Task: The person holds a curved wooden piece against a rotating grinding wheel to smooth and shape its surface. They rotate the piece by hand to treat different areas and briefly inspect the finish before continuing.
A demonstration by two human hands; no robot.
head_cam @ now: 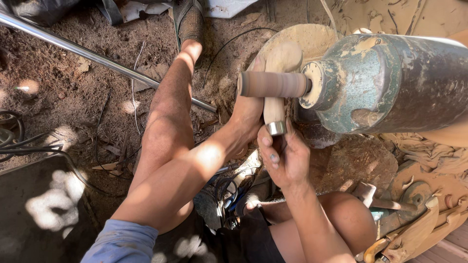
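Observation:
A pale wooden handle (279, 65) with a metal ferrule at its near end is pressed upright against a brown sanding drum (273, 84). The drum sticks out leftwards from a green and black motor housing (390, 83). My left hand (247, 114) reaches under the drum and holds the wooden piece from the left side. My right hand (285, 156) pinches the ferrule end from below with thumb and fingers. My bare left leg (168, 122) stretches out to the left of the drum.
A steel pipe (97, 58) runs diagonally over the sawdust-covered ground. Black cables (19, 143) lie at the left. Wood pieces and tools (414, 214) pile up at the lower right. A round wooden disc (302, 39) lies behind the drum.

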